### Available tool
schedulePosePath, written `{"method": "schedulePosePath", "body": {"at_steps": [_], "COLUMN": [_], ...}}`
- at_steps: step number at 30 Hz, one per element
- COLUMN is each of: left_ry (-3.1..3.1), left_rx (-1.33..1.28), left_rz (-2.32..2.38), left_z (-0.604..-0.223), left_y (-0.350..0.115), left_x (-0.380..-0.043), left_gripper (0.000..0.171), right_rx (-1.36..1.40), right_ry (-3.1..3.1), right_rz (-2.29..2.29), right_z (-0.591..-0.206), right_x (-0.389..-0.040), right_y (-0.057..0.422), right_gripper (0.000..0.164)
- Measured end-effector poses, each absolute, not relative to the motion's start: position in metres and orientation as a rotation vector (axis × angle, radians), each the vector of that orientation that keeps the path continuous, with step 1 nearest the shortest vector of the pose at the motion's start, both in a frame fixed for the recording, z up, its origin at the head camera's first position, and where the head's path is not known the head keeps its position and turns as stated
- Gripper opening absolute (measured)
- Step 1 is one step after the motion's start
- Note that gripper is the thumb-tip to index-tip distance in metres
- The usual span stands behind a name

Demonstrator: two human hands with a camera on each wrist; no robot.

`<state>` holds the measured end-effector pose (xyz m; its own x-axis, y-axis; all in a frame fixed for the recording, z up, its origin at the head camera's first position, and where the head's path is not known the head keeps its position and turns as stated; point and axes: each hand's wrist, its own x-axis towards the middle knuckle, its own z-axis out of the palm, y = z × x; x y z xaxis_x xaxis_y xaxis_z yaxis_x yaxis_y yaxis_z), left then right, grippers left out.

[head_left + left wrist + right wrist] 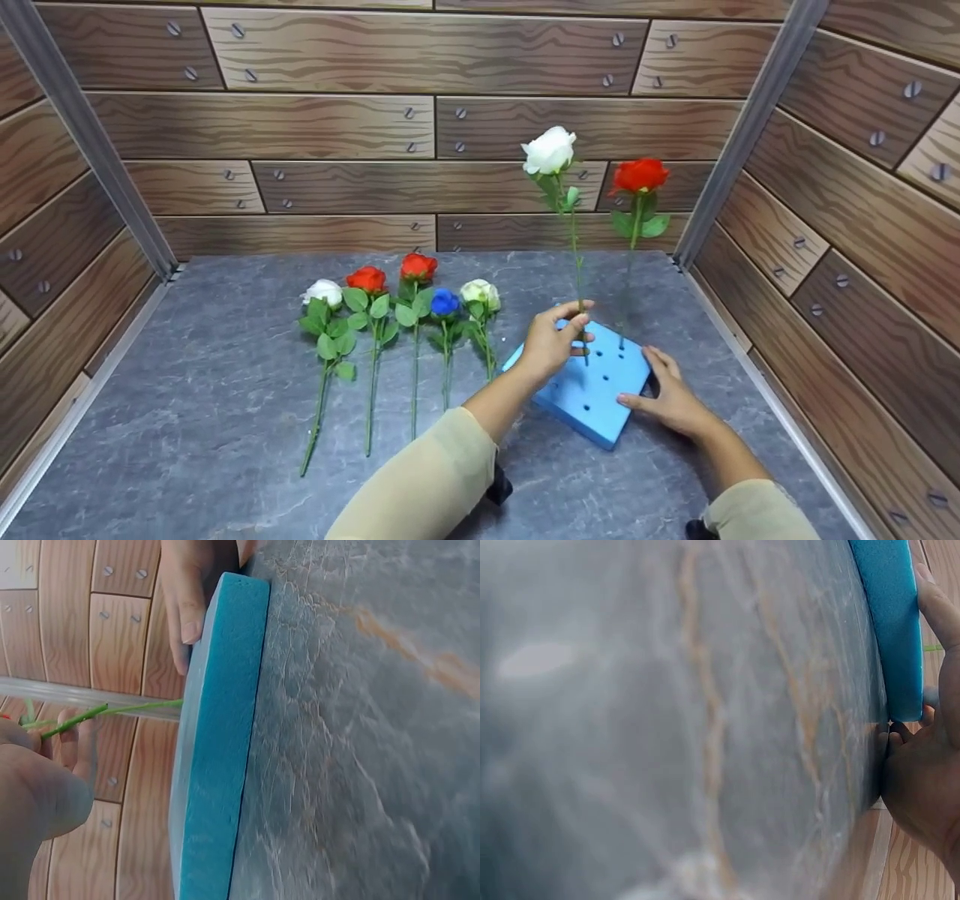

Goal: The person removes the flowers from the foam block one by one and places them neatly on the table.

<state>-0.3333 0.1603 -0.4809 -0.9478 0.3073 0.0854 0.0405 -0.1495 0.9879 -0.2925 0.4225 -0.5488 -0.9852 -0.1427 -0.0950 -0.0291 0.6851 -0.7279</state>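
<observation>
My left hand [551,341] pinches the lower stem of a white rose [550,151], held upright over a blue foam block [577,420] with several holes in its top. In the left wrist view, the cut end of that green stem [79,718] stands apart from the block's face. A red rose [640,177] stands in a hole near the block's far corner. My right hand [673,401] grips the block's right corner, its thumb on the top edge and the other fingers along the side. In the right wrist view, the thumb [939,611] lies against the foam.
Left of the block, a row of roses lies on the grey marbled table [225,390]: a white rose [322,292], two red ones [366,279], a blue rose [445,301] and a pale cream rose [480,294]. Wood-patterned walls [337,127] enclose the back and sides.
</observation>
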Motion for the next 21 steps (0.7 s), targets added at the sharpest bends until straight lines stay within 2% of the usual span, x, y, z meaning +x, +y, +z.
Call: {"method": "schedulePosePath", "body": {"at_steps": [13,21], "left_ry": [1.829,1.848], "left_rx": [0.353,0.366], "left_rz": [2.134,2.095], "left_z": [-0.481,-0.478], "left_y": [0.13,0.1], "left_x": [-0.319,-0.314], "left_gripper": [0.036,0.047], "right_rx": [-0.154,-0.188], "right_ry": [2.753,2.775], "right_rz": [-1.171,-1.15], "right_z": [-0.549,-0.548], "right_x": [-0.293,-0.294], "right_y": [0.422,0.423], "right_gripper": [0.12,0.119]}}
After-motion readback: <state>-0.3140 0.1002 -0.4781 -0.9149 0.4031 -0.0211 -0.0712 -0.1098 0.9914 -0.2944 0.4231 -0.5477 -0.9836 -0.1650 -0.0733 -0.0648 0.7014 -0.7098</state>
